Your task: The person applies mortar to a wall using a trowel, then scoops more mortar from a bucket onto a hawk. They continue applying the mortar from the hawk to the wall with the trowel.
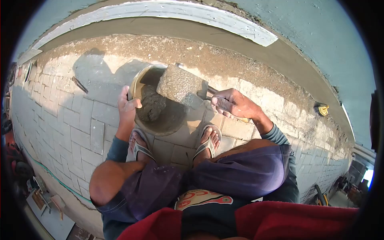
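Trowel (180,85), its blade caked with mortar, sits tilted over the pan (160,124); I judge that anything dropping lands back inside. The right hand (234,104) is closed round its handle, wrist bent, just right of the pan. The left hand (128,108) clamps the pan's left rim (steadying it, probably), fingers curled over the edge. A mortar lump (152,106) lies inside the pan.

I see bare paving (76,120) open left of the mortar pan (137,82), but my sandalled feet (140,146) crowd its near rim and the plastering float (180,84) overhangs it.
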A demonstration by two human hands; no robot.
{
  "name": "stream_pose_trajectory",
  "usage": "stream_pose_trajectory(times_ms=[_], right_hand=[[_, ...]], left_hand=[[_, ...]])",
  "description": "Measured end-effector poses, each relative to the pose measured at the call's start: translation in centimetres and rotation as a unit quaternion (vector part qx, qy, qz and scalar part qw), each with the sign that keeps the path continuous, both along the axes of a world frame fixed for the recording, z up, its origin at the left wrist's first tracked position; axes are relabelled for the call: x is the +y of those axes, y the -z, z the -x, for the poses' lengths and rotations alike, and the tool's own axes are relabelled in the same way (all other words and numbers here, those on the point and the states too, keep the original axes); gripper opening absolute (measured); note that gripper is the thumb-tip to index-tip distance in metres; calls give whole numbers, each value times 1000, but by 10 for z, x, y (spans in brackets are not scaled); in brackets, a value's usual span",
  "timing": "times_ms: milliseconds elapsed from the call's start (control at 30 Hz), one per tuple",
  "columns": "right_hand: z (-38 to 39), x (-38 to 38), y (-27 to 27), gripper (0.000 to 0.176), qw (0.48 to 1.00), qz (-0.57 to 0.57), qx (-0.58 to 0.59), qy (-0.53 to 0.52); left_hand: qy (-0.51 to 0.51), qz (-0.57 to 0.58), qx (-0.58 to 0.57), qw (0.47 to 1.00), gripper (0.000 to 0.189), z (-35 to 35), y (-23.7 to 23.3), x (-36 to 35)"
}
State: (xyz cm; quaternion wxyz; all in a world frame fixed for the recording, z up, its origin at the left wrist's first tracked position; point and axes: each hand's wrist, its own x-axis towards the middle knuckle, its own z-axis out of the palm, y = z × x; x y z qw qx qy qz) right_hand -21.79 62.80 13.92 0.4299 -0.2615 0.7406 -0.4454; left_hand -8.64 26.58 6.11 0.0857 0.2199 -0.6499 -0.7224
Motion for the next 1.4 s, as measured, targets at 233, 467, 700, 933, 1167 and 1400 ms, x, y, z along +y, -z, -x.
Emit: stream_pose_trajectory(times_ms=[233, 467, 700, 933, 1167, 1400], right_hand=[[31, 96, -73, 40, 903, 28, 317, 289], [122, 168, -43, 29, 682, -101, 669, 277], [137, 167, -54, 25, 682, -154, 670, 248], [158, 165, -65, 23, 695, -159, 653, 255], [179, 159, -54, 24, 720, -119, 651, 208], [170, 144, -62, 27, 750, -139, 606, 227]], left_hand=[[0, -85, 1, 996, 35, -4, -20, 2], [18, -82, 6, 996, 37, -5, -9, -8], [7, -70, 5, 998, 34, -4, -12, -6], [-19, -66, 2, 998, 32, -2, -17, -3], [-21, -85, 5, 996, 34, 0, -28, 4], [-21, -75, -7, 997, 34, -2, -25, -2]])
